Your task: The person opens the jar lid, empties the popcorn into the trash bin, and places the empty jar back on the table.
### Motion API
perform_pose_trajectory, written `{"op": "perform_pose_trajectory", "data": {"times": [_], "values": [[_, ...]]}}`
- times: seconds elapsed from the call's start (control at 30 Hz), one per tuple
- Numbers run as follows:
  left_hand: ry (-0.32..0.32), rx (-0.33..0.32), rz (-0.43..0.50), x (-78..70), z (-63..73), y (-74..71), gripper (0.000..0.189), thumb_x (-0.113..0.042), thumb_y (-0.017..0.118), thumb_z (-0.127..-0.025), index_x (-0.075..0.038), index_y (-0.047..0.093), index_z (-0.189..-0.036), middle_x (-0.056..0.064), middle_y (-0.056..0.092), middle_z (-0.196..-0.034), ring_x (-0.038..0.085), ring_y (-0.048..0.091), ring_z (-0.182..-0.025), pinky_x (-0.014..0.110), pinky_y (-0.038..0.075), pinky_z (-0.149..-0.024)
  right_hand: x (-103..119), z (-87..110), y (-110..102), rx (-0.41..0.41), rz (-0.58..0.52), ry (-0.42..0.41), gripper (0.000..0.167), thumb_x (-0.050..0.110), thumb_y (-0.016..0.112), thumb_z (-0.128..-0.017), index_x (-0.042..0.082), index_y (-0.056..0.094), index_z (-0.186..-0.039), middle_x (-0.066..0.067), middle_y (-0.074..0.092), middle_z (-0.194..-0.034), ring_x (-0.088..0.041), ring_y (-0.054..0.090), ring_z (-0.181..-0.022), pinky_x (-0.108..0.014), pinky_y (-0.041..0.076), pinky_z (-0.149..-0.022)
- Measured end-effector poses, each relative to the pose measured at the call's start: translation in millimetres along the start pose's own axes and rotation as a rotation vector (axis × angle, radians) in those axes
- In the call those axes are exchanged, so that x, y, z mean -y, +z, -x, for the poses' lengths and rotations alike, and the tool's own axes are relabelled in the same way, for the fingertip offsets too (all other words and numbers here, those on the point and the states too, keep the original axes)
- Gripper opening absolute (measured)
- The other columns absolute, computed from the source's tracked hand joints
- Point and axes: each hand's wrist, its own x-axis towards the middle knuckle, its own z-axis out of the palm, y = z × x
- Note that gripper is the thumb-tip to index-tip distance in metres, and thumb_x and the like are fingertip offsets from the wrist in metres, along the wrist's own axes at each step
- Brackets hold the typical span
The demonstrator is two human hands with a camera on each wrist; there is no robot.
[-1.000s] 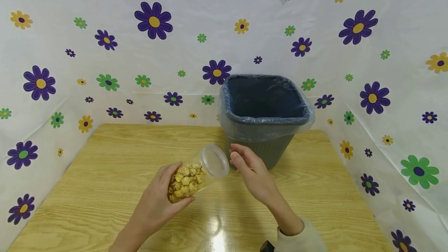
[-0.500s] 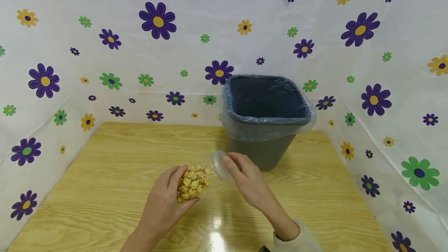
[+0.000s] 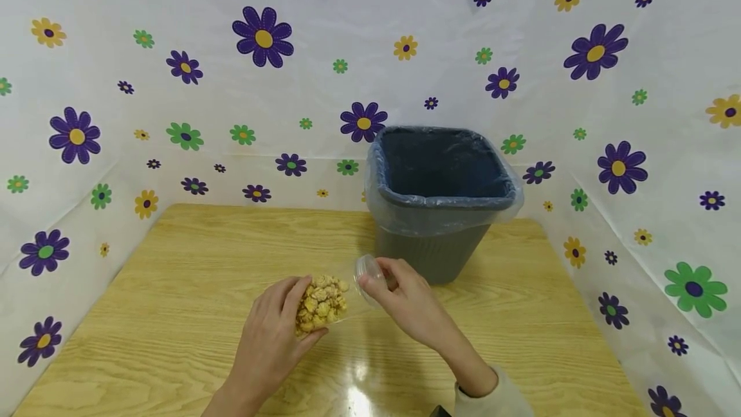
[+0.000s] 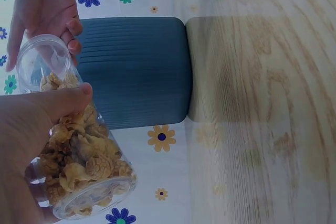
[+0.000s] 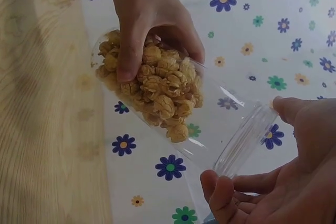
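A clear plastic jar (image 5: 218,95), partly filled with popcorn (image 3: 322,301), is held tilted above the table, its lidded end pointing right and away. My left hand (image 3: 269,333) grips the jar's body near the base, thumb on one side and fingers on the other. At the other end, my right hand (image 3: 413,307) holds the clear lid (image 5: 244,137) by its rim, thumb and fingertips on opposite edges. The lid sits at the jar's mouth in the right wrist view. In the left wrist view, the popcorn lies toward the jar's base (image 4: 97,198).
Just beyond my right hand stands a grey trash bin (image 3: 428,253), its rim covered by a translucent liner (image 3: 399,217). The wooden table (image 3: 231,243) is enclosed at the back and sides by a white flower-printed cloth (image 3: 324,18).
My right hand has come from beside the lid to grip it. My left hand and the jar have shifted slightly right, and the lidded end has turned toward my right hand.
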Motion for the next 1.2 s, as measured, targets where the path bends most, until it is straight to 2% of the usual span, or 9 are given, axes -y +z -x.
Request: {"op": "perform_pose_trajectory", "data": {"times": [0.17,0.43,0.77,0.93,1.07,1.2], "values": [[-0.046,0.044,0.044,0.3,-0.1,-0.7,0.101,-0.032,0.104,-0.057,-0.005,0.055,-0.142,0.018,0.06,-0.127,0.036,0.062,-0.113,0.056,0.053,-0.096,-2,-1.0,-5,0.061,0.009,-0.043,0.064,0.047,0.066,-0.1,0.005,0.055,-0.147,-0.006,0.06,-0.121,-0.019,0.059,-0.094,-0.033,0.053,-0.074],[-0.138,0.171,0.205,-0.6,-0.5,-4.2,0.099,-0.031,0.102,-0.062,-0.008,0.053,-0.145,0.012,0.059,-0.131,0.029,0.063,-0.114,0.051,0.056,-0.096,-6,-2.0,-15,0.158,-0.023,-0.113,0.069,0.039,0.072,-0.098,0.006,0.047,-0.153,-0.007,0.057,-0.127,-0.02,0.059,-0.094,-0.032,0.054,-0.078],[-0.168,0.288,0.33,2.5,-1.0,-8.6,0.093,-0.031,0.098,-0.071,-0.012,0.05,-0.149,0.004,0.058,-0.135,0.019,0.062,-0.114,0.046,0.057,-0.092,-9,0.4,-27,0.235,0.029,-0.284,0.068,0.032,0.073,-0.098,0.011,0.044,-0.156,-0.004,0.055,-0.128,-0.02,0.054,-0.096,-0.032,0.051,-0.078],[-0.149,0.311,0.37,3.6,-1.6,-10.2,0.091,-0.03,0.096,-0.074,-0.012,0.049,-0.149,0.002,0.057,-0.137,0.018,0.061,-0.117,0.046,0.057,-0.093,-10,0.9,-31,0.254,0.05,-0.365,0.068,0.03,0.074,-0.098,0.013,0.044,-0.157,-0.003,0.054,-0.137,-0.018,0.052,-0.099,-0.031,0.05,-0.08],[-0.131,0.339,0.413,4.5,-2.7,-12.3,0.091,-0.03,0.095,-0.076,-0.013,0.047,-0.151,0.001,0.056,-0.139,0.018,0.06,-0.119,0.046,0.057,-0.094,-12,1.6,-34,0.269,0.051,-0.427,0.072,0.026,0.077,-0.094,0.016,0.044,-0.157,0.0,0.051,-0.143,-0.017,0.053,-0.109,-0.033,0.052,-0.087],[-0.144,0.388,0.482,5.0,-4.2,-14.5,0.091,-0.032,0.093,-0.078,-0.014,0.045,-0.153,-0.001,0.055,-0.14,0.017,0.059,-0.119,0.044,0.057,-0.095,-13,3.6,-39,0.284,0.07,-0.506,0.077,0.02,0.08,-0.09,0.019,0.042,-0.158,-0.002,0.046,-0.15,-0.019,0.052,-0.123,-0.039,0.052,-0.097]]}}
